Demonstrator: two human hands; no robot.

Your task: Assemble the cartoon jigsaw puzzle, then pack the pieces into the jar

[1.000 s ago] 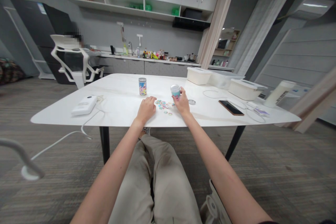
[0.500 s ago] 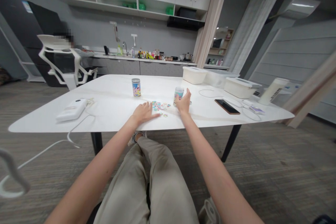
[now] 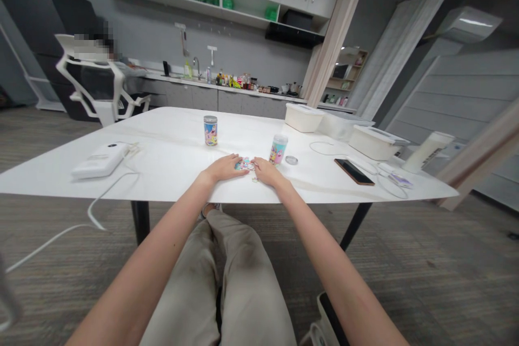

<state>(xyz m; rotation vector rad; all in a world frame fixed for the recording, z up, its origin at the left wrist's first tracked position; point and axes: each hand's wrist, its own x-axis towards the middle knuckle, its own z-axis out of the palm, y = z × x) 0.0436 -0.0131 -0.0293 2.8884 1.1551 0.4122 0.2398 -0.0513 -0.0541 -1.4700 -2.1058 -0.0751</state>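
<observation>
A small heap of colourful jigsaw-like pieces (image 3: pixel 245 164) lies on the white table (image 3: pixel 174 140), between my two hands. My left hand (image 3: pixel 225 167) rests at the heap's left side, palm down with fingers stretched out. On the right side, my right hand (image 3: pixel 265 171) touches the pieces with its fingers extended and partly covers them. Just beyond it stands an upright clear jar with a cartoon print (image 3: pixel 278 150), its top uncovered. Its round silver lid (image 3: pixel 291 160) lies to the right. A second cartoon-printed can with a silver lid (image 3: pixel 210 131) stands farther back on the left.
A white power-bank-like box (image 3: pixel 99 162) with a cable sits at the left. To the right are a phone (image 3: pixel 354 171), white cables, a white bottle (image 3: pixel 428 152) and lidded bins (image 3: pixel 304 119). Another person (image 3: pixel 132 75) sits near a white chair at the back.
My right hand has let go of the clear jar and moved left and down to the pieces. The jar now stands alone, and its lid shows. My left hand stays beside the heap.
</observation>
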